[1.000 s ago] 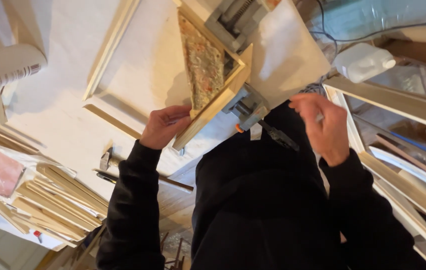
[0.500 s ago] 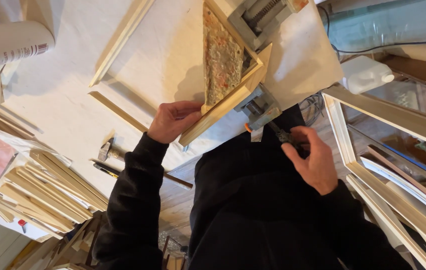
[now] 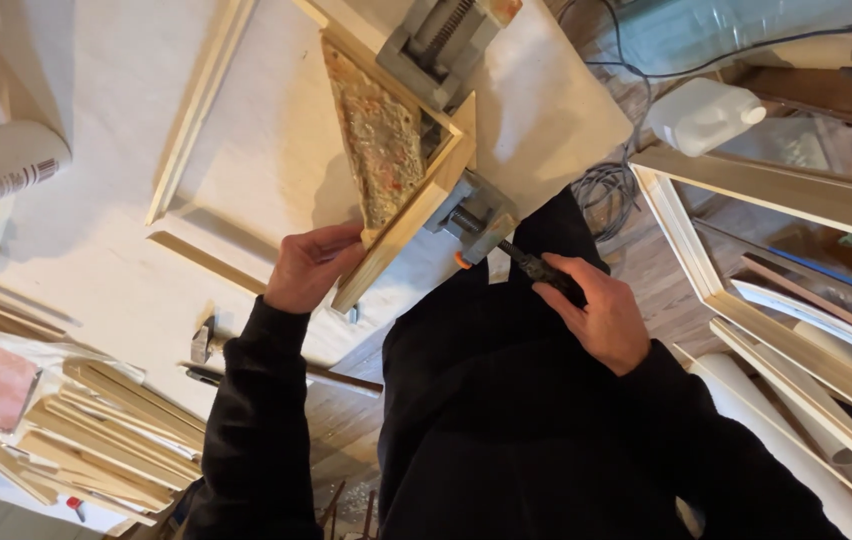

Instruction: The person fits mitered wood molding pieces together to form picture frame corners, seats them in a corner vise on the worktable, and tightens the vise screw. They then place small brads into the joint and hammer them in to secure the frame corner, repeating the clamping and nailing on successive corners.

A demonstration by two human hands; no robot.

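A pale wooden frame (image 3: 408, 224) with a mottled gold-brown panel (image 3: 378, 140) stands tilted on a white worktable (image 3: 116, 250). A grey corner clamp (image 3: 471, 210) grips its near corner, and a second grey clamp part (image 3: 441, 35) sits further back. My left hand (image 3: 311, 265) holds the frame's lower edge. My right hand (image 3: 594, 310) is closed around the clamp's dark handle (image 3: 538, 270), just right of the frame.
A loose wooden frame (image 3: 191, 120) lies flat on the table at left. Stacked wood mouldings (image 3: 96, 440) sit lower left, a paper roll (image 3: 1, 170) at far left. More frames (image 3: 796, 300) lean at right, with a white plastic jug (image 3: 701, 115) and coiled cable (image 3: 601, 185).
My right hand came down from near my chest and took hold of the clamp's handle. My left hand stays on the frame's edge. The view has shifted closer.
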